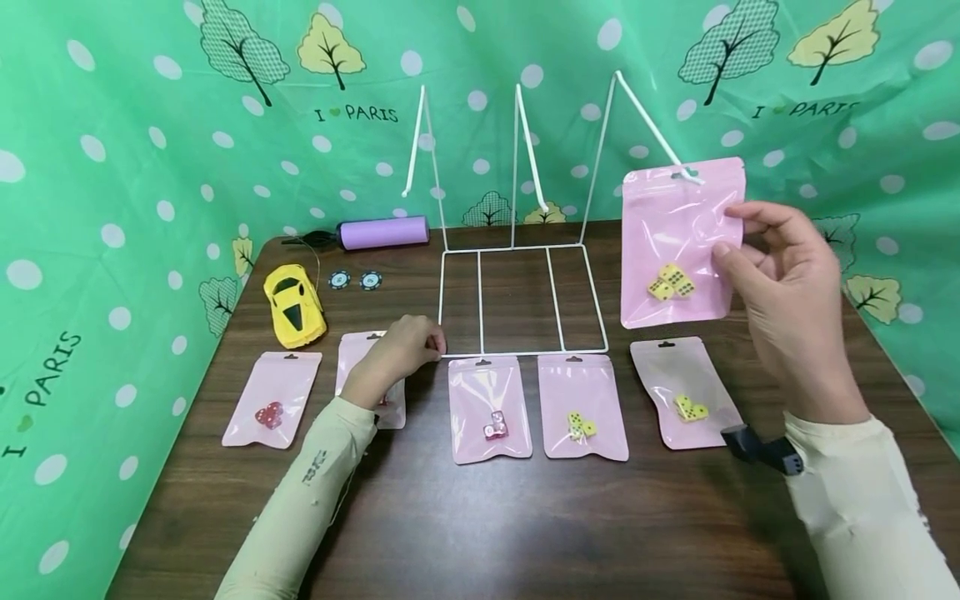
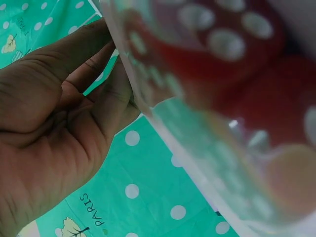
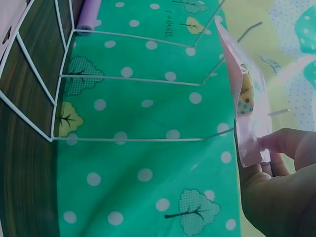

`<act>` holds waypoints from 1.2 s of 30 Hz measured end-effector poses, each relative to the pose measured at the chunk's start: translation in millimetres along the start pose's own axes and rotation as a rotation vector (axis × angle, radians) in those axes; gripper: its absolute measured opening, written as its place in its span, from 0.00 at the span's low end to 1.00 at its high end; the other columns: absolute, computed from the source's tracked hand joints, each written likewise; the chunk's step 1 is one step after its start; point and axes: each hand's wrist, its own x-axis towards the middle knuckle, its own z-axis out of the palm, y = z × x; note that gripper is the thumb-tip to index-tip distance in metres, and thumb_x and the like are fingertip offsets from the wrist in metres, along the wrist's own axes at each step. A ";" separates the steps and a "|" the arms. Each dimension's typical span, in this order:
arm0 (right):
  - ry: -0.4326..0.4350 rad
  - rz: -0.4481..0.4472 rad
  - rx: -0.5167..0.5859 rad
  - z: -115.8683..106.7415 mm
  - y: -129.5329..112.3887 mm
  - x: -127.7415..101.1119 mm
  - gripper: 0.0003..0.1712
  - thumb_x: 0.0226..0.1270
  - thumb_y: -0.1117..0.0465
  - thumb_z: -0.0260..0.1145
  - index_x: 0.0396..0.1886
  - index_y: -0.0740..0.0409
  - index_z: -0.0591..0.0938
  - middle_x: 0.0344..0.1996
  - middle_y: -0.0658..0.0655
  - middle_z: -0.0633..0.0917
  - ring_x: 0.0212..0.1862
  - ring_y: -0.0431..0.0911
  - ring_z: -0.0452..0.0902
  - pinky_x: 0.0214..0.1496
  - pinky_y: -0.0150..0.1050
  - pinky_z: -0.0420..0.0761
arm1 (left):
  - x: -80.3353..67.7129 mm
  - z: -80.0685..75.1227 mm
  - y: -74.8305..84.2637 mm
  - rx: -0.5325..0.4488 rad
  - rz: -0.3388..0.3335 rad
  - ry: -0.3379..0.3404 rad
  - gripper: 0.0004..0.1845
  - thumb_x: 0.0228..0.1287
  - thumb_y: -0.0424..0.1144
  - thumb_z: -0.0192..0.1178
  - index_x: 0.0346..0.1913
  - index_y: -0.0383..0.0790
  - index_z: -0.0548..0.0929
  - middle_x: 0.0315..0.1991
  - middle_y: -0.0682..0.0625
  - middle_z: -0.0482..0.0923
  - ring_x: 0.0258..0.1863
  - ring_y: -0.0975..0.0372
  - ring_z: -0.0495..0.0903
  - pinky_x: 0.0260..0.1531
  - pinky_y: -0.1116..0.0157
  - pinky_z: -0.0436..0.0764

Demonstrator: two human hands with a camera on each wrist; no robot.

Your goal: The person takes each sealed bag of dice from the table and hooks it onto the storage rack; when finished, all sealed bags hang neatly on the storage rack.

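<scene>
Up high, right hand (image 1: 787, 292) pinches pink pouch (image 1: 678, 225) holding 3 yellow dice (image 1: 671, 282).

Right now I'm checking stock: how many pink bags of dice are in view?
6. One is held up at the rack's hook by the right hand. Five lie in a row on the table: far left, one under the left hand, two in the middle, one at right.
</scene>
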 end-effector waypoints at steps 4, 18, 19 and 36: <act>0.014 0.010 0.016 8.3 11.0 14.0 0.21 0.70 0.84 0.64 0.61 0.71 0.82 0.50 0.64 0.77 0.36 0.46 0.80 0.39 0.30 0.87 | 0.4 1.6 -0.9 -0.004 0.002 0.004 0.07 0.69 0.24 0.69 0.34 0.39 0.89 0.33 0.49 0.85 0.34 0.58 0.80 0.42 0.56 0.82; 0.020 0.037 0.032 23.5 41.2 61.5 0.21 0.72 0.82 0.62 0.61 0.66 0.81 0.59 0.62 0.75 0.38 0.46 0.83 0.37 0.30 0.85 | 2.4 1.6 -0.7 0.004 -0.005 -0.003 0.07 0.69 0.26 0.69 0.34 0.40 0.89 0.33 0.49 0.85 0.34 0.58 0.80 0.41 0.58 0.82; 0.022 0.037 0.035 23.8 42.9 63.5 0.21 0.72 0.82 0.62 0.61 0.66 0.81 0.60 0.62 0.75 0.38 0.46 0.84 0.37 0.30 0.85 | 2.6 1.7 -0.4 0.002 -0.008 -0.006 0.07 0.69 0.26 0.69 0.34 0.40 0.89 0.33 0.49 0.85 0.34 0.58 0.80 0.42 0.58 0.82; 0.092 0.035 0.002 38.4 65.8 101.7 0.22 0.69 0.82 0.64 0.57 0.61 0.84 0.46 0.59 0.77 0.28 0.40 0.65 0.29 0.25 0.73 | 2.1 -0.8 -3.5 0.010 -0.007 0.006 0.08 0.69 0.27 0.70 0.32 0.40 0.88 0.32 0.50 0.83 0.33 0.59 0.79 0.41 0.59 0.81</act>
